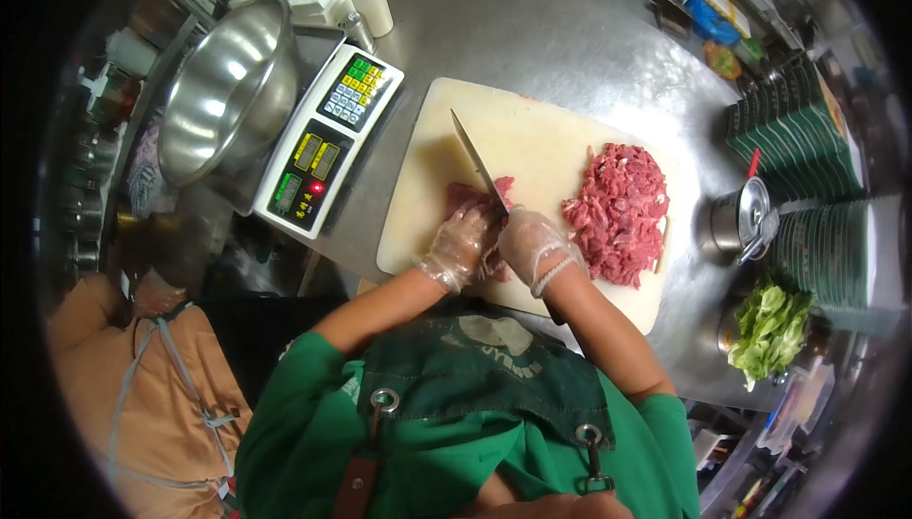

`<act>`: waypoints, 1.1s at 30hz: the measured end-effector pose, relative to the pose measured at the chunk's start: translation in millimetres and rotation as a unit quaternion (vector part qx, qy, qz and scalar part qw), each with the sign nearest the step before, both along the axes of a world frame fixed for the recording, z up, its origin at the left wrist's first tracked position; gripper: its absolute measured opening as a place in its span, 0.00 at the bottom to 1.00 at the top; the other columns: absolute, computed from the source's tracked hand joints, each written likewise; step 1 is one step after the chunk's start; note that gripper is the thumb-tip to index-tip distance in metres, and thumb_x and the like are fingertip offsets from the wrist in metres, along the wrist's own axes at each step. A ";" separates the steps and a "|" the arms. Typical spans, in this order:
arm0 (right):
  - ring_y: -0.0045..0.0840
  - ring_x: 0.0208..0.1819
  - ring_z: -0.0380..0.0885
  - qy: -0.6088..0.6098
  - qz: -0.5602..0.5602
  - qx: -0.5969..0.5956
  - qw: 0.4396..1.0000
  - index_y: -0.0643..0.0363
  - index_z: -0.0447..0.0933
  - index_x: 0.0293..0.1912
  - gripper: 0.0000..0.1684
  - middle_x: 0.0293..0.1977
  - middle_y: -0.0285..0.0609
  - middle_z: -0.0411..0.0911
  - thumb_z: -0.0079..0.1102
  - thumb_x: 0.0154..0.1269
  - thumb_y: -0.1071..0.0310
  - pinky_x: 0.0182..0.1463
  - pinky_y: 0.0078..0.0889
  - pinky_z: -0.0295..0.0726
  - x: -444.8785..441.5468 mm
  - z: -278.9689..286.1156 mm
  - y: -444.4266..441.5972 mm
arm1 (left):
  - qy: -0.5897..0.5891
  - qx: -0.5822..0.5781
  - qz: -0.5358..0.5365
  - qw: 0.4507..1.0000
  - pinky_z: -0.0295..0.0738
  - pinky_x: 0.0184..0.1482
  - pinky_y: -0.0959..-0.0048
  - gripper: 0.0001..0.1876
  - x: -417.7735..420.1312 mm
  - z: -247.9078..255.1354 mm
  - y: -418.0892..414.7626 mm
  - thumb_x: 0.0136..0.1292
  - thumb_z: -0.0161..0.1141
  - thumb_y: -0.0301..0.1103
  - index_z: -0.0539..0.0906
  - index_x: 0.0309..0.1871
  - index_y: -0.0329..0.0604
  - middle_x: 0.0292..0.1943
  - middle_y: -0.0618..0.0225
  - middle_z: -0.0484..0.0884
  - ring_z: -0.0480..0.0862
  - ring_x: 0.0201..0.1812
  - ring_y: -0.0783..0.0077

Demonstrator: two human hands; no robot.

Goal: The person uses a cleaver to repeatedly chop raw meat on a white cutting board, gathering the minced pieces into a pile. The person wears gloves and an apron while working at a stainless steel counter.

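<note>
My right hand (pixel 536 247), in a clear plastic glove, grips a kitchen knife (pixel 473 151) whose blade points away from me and to the left. The blade lies against a piece of raw red meat (pixel 464 195) on a cream cutting board (pixel 531 124). Gloved in the same plastic, my left hand (pixel 463 242) presses on that meat just left of the blade. Part of the meat is hidden under my hands. A heap of sliced raw meat (pixel 618 213) sits on the right side of the board.
Left stands a digital scale (pixel 335 141) with a large steel bowl (pixel 228 92) on it; a squeeze bottle (pixel 370 2) is behind. To the right are a lidded steel pot (pixel 730 216), leafy greens (pixel 768 334) and stacked green packages (pixel 826 252). A person in an orange garment (pixel 164 391) is close by on the left.
</note>
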State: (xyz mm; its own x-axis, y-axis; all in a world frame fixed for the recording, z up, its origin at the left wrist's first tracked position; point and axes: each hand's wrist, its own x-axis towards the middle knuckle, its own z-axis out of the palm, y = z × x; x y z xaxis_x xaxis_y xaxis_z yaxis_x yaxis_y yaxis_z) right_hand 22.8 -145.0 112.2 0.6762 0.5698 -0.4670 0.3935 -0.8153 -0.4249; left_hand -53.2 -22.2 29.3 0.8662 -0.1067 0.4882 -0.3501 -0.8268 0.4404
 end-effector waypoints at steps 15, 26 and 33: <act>0.52 0.33 0.79 -0.019 -0.115 0.015 0.993 0.63 0.75 0.38 0.13 0.28 0.61 0.78 0.50 0.64 0.63 0.41 0.50 0.76 -61.6 -19.6 -101.8 | 0.108 0.112 0.100 0.983 0.62 0.64 0.54 0.21 -4.5 5.6 18.6 0.48 0.62 0.33 0.78 0.49 0.49 0.55 0.63 0.73 0.69 0.61 0.57; 0.50 0.36 0.81 -0.040 -0.028 0.020 0.999 0.66 0.76 0.40 0.15 0.32 0.61 0.79 0.46 0.64 0.64 0.40 0.46 0.79 -9.0 -2.7 -18.6 | 0.142 0.067 0.063 0.986 0.76 0.47 0.57 0.12 -28.1 10.8 -0.9 0.46 0.64 0.34 0.79 0.37 0.48 0.41 0.62 0.76 0.75 0.49 0.54; 0.30 0.15 0.75 0.121 -0.209 0.125 0.962 0.66 0.74 0.38 0.10 0.18 0.47 0.74 0.56 0.61 0.68 0.19 0.33 0.74 -5.8 -32.8 -67.2 | 0.062 0.094 0.214 0.970 0.79 0.38 0.58 0.12 -13.6 -5.9 32.7 0.49 0.63 0.35 0.80 0.40 0.51 0.39 0.64 0.78 0.77 0.46 0.56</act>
